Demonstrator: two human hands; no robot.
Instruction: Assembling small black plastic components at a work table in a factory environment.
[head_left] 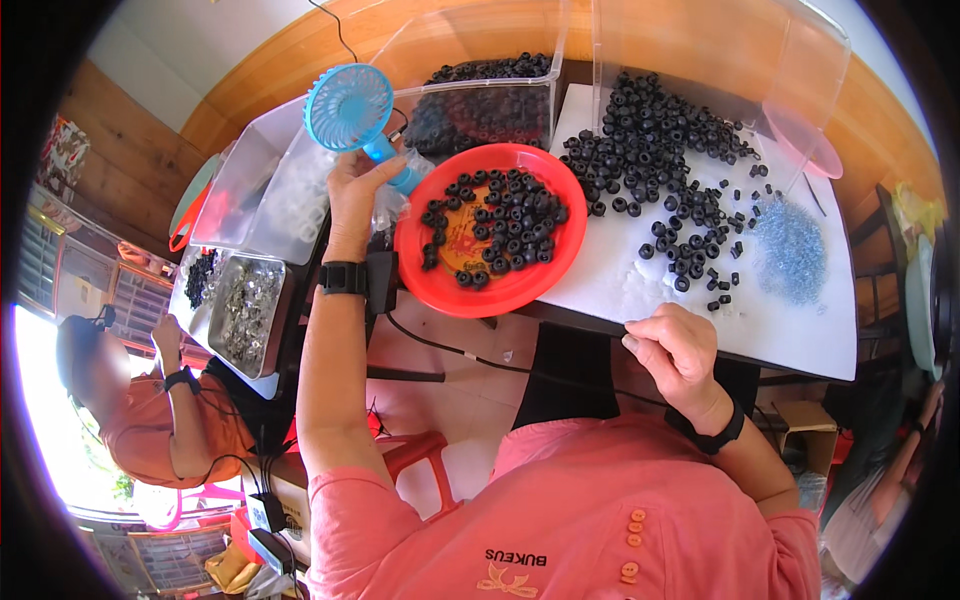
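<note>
My left hand (358, 178) reaches up and forward, wrapped round the handle of a light-blue handheld fan (349, 106). The round fan head stands above the fingers. Just right of that hand lies a red plate (577, 225), and on it are many small black ring-shaped pieces (515, 222). My right hand (677, 350) is at the table's front edge, its fingers curled and thumb pressed in. Whatever it may hold is hidden. Ahead of it, loose black pieces (690, 235) spread over the white tabletop (590, 280).
A larger heap of black pieces (650, 120) and a patch of tiny pale-blue beads (790, 250) cover the table's right half. Transparent bins (545, 105) stand behind. At left are a metal tray (245, 315) of shiny bits and another seated person (165, 410). A cable (450, 348) hangs below the table.
</note>
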